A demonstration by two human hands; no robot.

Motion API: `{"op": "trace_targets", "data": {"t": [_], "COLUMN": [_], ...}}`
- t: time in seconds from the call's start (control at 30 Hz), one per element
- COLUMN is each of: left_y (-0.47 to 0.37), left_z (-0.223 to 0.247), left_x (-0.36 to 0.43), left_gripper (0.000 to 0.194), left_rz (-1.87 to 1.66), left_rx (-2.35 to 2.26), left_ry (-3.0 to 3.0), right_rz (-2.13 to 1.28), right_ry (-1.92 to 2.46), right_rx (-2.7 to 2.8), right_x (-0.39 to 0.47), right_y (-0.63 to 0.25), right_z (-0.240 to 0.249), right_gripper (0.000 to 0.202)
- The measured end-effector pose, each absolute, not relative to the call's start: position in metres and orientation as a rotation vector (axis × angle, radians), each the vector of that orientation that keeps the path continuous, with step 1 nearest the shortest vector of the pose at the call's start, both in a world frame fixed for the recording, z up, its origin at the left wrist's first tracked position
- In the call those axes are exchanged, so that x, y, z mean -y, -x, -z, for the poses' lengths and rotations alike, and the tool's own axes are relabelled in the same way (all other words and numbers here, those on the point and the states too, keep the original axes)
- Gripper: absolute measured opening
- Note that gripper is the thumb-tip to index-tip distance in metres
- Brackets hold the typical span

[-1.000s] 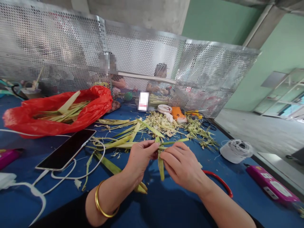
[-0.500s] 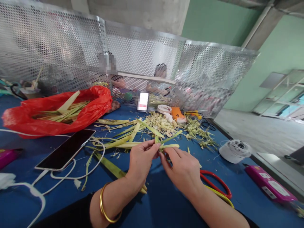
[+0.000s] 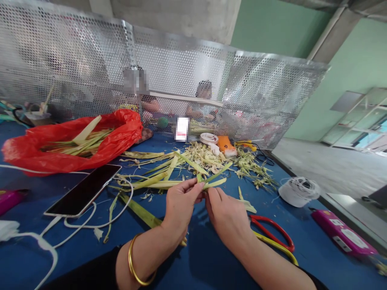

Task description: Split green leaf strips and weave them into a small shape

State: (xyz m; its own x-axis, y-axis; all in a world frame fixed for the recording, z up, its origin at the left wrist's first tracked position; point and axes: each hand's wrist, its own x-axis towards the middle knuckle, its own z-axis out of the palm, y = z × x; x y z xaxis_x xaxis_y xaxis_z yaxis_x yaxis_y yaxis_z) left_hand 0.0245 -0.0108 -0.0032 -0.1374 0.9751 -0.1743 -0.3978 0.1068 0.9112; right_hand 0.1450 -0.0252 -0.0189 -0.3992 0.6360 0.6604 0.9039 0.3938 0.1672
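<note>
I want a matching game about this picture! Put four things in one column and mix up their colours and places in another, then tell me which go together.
Things:
1. Plastic bag
2. Bangle
3. Leaf strip
4. Phone

Colours and places:
A. Dark screen, lying on the blue table
B. Gold, around the left forearm
C. Green, held in the left hand
D. Red, with leaves inside

Right pairs: 1-D, 2-B, 3-C, 4-A
</note>
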Motion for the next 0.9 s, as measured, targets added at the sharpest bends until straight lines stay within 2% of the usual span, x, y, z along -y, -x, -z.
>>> {"op": "trace_targets", "data": {"t": [0.13,0.37,0.43,0.63,0.8,0.87,0.9], "left_y": [-0.024,-0.02,-0.019,-0.013,-0.006,-0.003,-0.002], "left_z": [0.001,-0.002,-0.004,-0.006,-0.002,-0.003,-0.004], "left_x": [0.011,0.009,0.009,0.004,-0.006,-0.01,-0.011], "left_gripper": [0.016,0.023,0.024,0.026,0.023,0.023,0.024], "left_rz": [-1.411,-1.361,-1.377,-1.475,-1.48,-1.503,-1.505], "left_rx": [-1.087,-1.063,-1.067,-1.129,-1.112,-1.119,-1.133], "left_ry": [-0.766,-0.853,-0.821,-0.678,-0.653,-0.624,-0.616], "right_rz": [0.348,-0.964,-1.226,-1.488,-1.887,-1.826,-1.646], "right_ry": [1.338,1.33,1.279,1.145,1.024,1.082,1.152], "right_rx": [2.121,1.661,1.505,1.257,1.114,1.315,1.478], "right_x": [0.028,0.023,0.022,0.03,0.035,0.034,0.033], "right_y": [-0.146,-0.145,-0.143,-0.137,-0.14,-0.144,-0.147], "right_z": [0.013,0.007,0.007,0.0,0.004,0.005,0.006], "right_gripper": [0.027,0.032,0.031,0.028,0.031,0.037,0.039]}}
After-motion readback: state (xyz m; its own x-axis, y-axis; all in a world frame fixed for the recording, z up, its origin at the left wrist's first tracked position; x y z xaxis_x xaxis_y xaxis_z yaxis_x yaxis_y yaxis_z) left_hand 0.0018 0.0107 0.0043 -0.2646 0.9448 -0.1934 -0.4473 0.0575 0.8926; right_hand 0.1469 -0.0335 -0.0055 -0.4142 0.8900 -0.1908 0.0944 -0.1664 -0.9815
